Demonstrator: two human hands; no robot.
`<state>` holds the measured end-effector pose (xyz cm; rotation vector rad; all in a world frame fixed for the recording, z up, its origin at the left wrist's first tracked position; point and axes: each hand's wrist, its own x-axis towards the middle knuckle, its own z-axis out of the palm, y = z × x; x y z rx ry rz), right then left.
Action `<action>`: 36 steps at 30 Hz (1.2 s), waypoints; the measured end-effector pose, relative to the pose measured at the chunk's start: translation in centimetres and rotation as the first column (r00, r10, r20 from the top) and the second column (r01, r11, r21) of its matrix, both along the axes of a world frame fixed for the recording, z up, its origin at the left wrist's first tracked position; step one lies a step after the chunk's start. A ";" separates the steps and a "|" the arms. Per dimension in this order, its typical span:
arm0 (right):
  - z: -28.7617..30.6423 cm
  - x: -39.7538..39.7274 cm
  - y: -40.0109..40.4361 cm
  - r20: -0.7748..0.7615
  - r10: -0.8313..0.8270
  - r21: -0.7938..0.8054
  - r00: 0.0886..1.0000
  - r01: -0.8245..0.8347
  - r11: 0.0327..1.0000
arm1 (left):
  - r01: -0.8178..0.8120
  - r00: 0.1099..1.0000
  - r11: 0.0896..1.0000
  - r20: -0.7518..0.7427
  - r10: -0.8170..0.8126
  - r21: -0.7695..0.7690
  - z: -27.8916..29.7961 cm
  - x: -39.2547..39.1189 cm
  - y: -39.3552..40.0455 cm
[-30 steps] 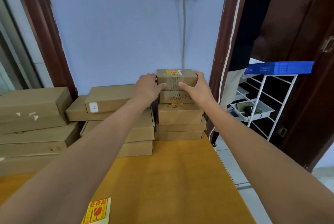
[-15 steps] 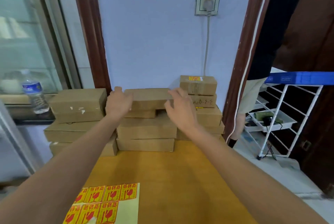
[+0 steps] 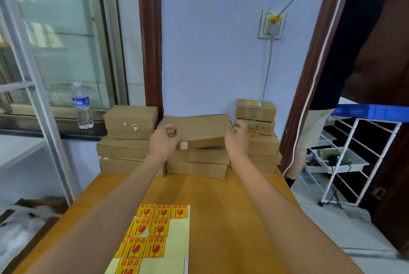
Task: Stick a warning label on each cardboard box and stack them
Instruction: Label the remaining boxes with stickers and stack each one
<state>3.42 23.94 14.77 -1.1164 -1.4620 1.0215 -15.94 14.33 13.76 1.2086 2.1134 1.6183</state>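
Note:
A flat cardboard box point(image 3: 202, 128) is tilted up off the middle stack at the far end of the wooden table point(image 3: 221, 207). My left hand point(image 3: 162, 141) grips its left end and my right hand point(image 3: 238, 138) grips its right end. To the right stands a stack of labelled boxes point(image 3: 257, 132), its top box point(image 3: 255, 110) carrying a yellow-red label. Another stack of plain boxes point(image 3: 128, 141) stands at the left. A sheet of yellow-red warning labels point(image 3: 152, 236) lies on the table near me.
A water bottle point(image 3: 82, 106) stands on the window sill at the left. A person stands in the doorway point(image 3: 318, 118) at the right beside a white wire rack point(image 3: 354, 156). A cable hangs from a wall socket point(image 3: 271, 24).
My hands left the labelled box on the right stack, moved left and took hold of the top box of the middle stack, lifting its near side. The view dropped toward the label sheet.

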 end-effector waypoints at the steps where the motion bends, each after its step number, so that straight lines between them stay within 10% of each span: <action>1: 0.3 0.8 -1.3 0.013 -0.024 0.024 1.000 0.024 0.999 | 0.004 1.000 1.000 0.023 -0.004 0.014 -0.1 0.6 -1.1; 9: -4.2 10.0 -12.3 0.173 -0.139 0.239 0.975 0.096 0.966 | 0.134 0.982 0.991 0.133 -0.133 0.001 -4.1 7.9 -12.6; 16: -10.6 16.7 -17.8 0.375 -0.182 0.119 0.909 0.148 0.982 | 0.203 0.976 0.965 0.117 -0.185 -0.166 -11.5 13.5 -17.3; 24: -15.1 18.8 -19.2 0.396 -0.143 -0.025 0.907 0.166 0.986 | 0.185 0.975 0.957 -0.082 -0.208 -0.224 -12.6 15.9 -19.0; 27: -14.3 18.2 -20.1 0.522 -0.260 0.159 0.812 0.207 0.965 | 0.201 0.965 0.962 -0.129 -0.227 -0.186 -12.6 15.1 -20.4; 36: -11.9 5.8 -26.4 0.699 -0.035 0.473 0.714 -0.424 0.772 | -0.139 0.793 0.958 -0.608 -0.044 -0.250 -14.6 3.4 -26.1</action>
